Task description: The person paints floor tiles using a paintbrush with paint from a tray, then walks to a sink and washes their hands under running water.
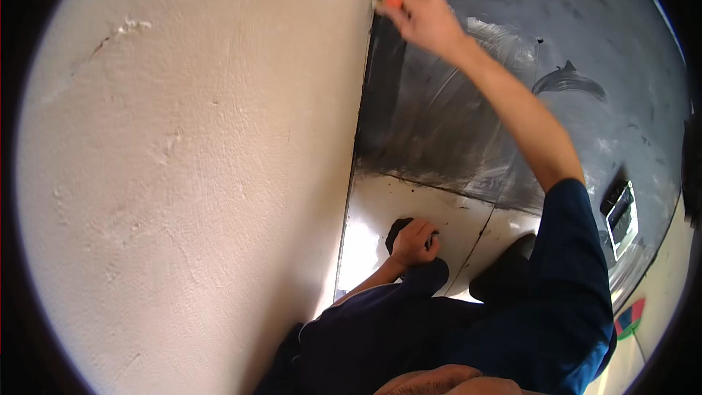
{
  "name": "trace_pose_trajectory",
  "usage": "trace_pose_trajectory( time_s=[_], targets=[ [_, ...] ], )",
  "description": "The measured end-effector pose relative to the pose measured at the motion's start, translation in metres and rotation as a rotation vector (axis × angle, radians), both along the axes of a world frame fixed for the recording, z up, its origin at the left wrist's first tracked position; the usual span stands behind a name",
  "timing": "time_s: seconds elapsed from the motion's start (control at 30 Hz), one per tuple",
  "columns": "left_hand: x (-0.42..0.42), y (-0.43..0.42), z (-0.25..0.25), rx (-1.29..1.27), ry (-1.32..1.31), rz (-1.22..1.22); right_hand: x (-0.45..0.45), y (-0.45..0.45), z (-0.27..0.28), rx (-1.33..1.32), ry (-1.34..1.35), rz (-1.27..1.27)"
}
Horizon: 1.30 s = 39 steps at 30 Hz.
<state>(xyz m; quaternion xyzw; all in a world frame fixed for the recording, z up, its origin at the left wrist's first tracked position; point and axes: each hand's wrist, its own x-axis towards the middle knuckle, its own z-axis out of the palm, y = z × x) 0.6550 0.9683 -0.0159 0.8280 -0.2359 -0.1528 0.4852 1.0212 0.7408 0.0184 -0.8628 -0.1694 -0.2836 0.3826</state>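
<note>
My right hand (428, 20) reaches far forward to where the pale wall meets the dark-coated floor. It is closed around a small orange-handled tool (393, 2), slightly blurred, whose short tan end points at the wall. The tool's exact kind does not show. Black, smeared coating (453, 102) covers the floor around and below that hand. My left hand (415, 243) is low, close to my body, with its fingers curled over bare light tiles. A dark shape, perhaps a shoe, lies just behind it. Whatever the left fingers hold, if anything, is hidden.
A rough cream wall (183, 139) rises along the whole left side. On the coating at right sits a white-rimmed tray (620, 221) with black material in it. Uncoated pale tiles (453, 227) lie near my feet. A multicoloured flat object (630, 318) is at lower right.
</note>
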Motion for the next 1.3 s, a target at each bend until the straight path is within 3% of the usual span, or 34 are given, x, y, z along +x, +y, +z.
trace_pose_trajectory(
  time_s=[0.03, 0.07, 0.2, 0.3, 0.4, 0.5, 0.57, 0.67, 0.77, 0.87, 0.97, 1.13, 1.3],
  targets=[
    [0.001, 0.0, 0.001, 0.003, 0.003, 0.002, -0.022, 0.013, -0.013, -0.116, -0.1, 0.069],
    [0.002, -0.001, 0.003, 0.004, 0.007, 0.006, -0.058, 0.026, -0.013, -0.297, 0.03, 0.14],
    [0.001, -0.001, 0.003, 0.027, 0.008, -0.005, -0.167, 0.081, -0.003, -0.054, 0.151, 0.417],
    [-0.001, 0.0, 0.001, 0.055, 0.034, -0.025, -0.199, 0.1, -0.005, 0.145, 0.306, 0.495],
    [0.001, -0.001, 0.008, 0.061, 0.021, -0.022, -0.161, 0.07, 0.001, 0.504, 0.527, 0.389],
    [0.0, -0.001, 0.004, 0.069, 0.018, -0.025, -0.093, 0.01, -0.019, 0.277, 0.4, 0.093],
    [-0.001, -0.003, 0.005, 0.068, 0.029, -0.026, -0.048, -0.023, -0.005, 0.291, 0.386, -0.101],
    [0.001, -0.003, 0.006, 0.065, 0.036, -0.031, -0.015, -0.047, 0.01, 0.1, 0.256, -0.258],
    [0.001, -0.004, 0.006, 0.067, 0.028, -0.018, -0.036, -0.032, -0.02, -0.148, -0.097, 0.021],
    [-0.002, -0.005, 0.003, 0.065, 0.021, -0.005, -0.132, 0.023, -0.021, -0.309, 0.057, 0.246],
    [-0.004, -0.004, 0.002, 0.081, 0.037, -0.002, -0.214, 0.069, -0.005, -0.019, 0.283, 0.544],
    [-0.003, -0.004, 0.005, 0.101, 0.043, -0.023, -0.199, 0.082, 0.003, 0.529, 0.401, 0.377],
    [-0.001, -0.006, 0.006, 0.086, 0.036, -0.032, -0.076, -0.001, -0.012, 0.285, 0.127, -0.12]
  ],
)
